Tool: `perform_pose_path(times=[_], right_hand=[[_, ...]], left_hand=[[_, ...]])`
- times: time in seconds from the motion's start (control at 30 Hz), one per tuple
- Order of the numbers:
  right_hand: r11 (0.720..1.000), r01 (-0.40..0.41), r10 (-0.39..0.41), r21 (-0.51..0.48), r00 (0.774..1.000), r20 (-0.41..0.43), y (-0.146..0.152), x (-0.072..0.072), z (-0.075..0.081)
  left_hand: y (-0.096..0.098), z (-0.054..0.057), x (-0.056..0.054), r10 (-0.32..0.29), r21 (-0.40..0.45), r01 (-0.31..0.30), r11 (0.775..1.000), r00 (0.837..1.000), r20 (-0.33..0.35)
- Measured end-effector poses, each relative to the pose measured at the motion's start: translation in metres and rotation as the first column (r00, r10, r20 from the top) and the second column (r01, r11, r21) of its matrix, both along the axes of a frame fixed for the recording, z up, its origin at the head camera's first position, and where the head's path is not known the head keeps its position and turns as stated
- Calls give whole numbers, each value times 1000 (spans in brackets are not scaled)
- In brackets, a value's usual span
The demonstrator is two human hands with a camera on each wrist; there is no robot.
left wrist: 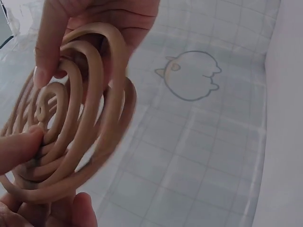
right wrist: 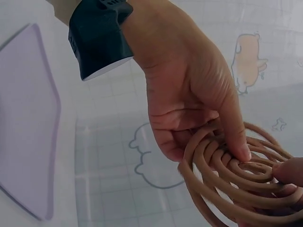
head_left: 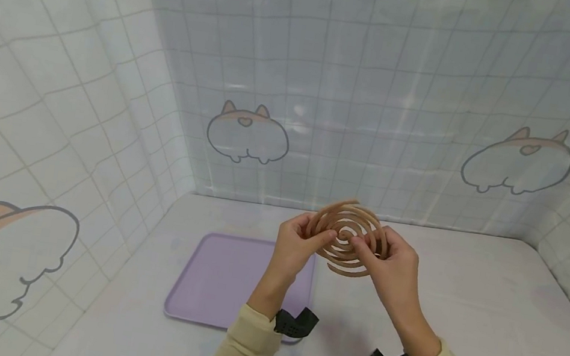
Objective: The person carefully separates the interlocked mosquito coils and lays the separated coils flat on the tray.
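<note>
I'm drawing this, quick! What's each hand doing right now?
Left hand: closed, holding one side of the brown spiral.
Right hand: closed, holding the other side of the same spiral.

grid-lined walls, white table

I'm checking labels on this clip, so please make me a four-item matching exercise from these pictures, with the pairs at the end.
1. Brown spiral
2. Lilac tray
3. Sleeves
4. Wrist devices

A. Pale yellow
B. Dark, beside the cuffs
C. Held by the left hand and right hand
D. Lying on the white table

Pairs: 1-C, 2-D, 3-A, 4-B
</note>
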State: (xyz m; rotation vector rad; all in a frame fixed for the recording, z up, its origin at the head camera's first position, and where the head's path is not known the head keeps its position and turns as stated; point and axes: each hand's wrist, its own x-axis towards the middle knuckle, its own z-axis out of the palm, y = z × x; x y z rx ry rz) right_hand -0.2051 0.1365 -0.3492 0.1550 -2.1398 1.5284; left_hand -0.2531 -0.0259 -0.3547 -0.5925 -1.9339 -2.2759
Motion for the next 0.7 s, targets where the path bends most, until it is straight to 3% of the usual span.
perform_pose_path(times=[0.1, 0.23, 0.57, 0.7], right_hand=[[1000, -18, 18, -16, 1000, 8, -2, -1, 1], [998, -43, 43, -44, 999, 18, -3, -3, 2], [982, -127, 135, -141, 990, 43, -1, 0, 7], [972, -163, 171, -171, 985, 37, -1, 1, 9]], left_hand=[[0, 0, 0, 32, -18, -32, 999, 999, -5], [-2, 1, 0, 30, -26, -30, 999, 1000, -6], [-13, 2, 7, -95, -71, 92, 993, 995, -36], [-13, 3, 8, -106, -53, 103, 993, 993, -49]])
